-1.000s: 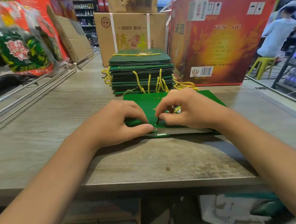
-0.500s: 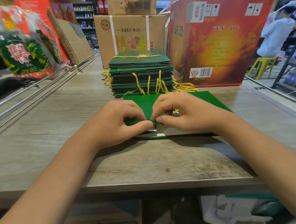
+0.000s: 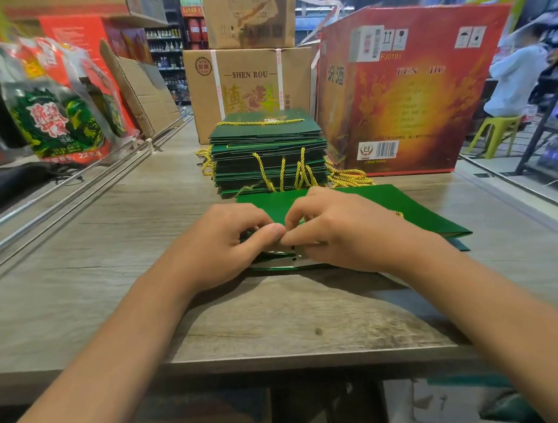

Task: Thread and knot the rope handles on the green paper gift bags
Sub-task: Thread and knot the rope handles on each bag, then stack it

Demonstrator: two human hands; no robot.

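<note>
A grey wood-grain table [image 3: 142,239] in a shop aisle carries the work, with cartons and shelving behind. Nearest on it, a flat green bag [image 3: 401,210] lies with its open mouth toward the person. Both hands meet at that near edge. The left hand [image 3: 227,244] has its fingers curled onto the bag's mouth, thumb pressed flat along the rim, so its grip pins the paper. The right hand [image 3: 341,233] is curled tight just beside it, thumb tip touching the left thumb; what it pinches is hidden under the fingers, though a bit of yellow rope [image 3: 399,214] shows on the bag just past this hand.

The step in hand looks like feeding a rope end through a hole at the bag's mouth, or cinching a knot there; which one cannot be told. To do it well, the left hand should hold the rim flat so the hole stays put, while the right pushes the rope end straight through, then pulls the knot snug against the inside of the paper without tearing the hole.

Just beyond the bag stands a stack [image 3: 267,156] of bags, yellow handles [image 3: 282,175] hanging down its front. Behind the stack sits a brown carton [image 3: 247,85], and to the stack's right a red carton [image 3: 411,98].
</note>
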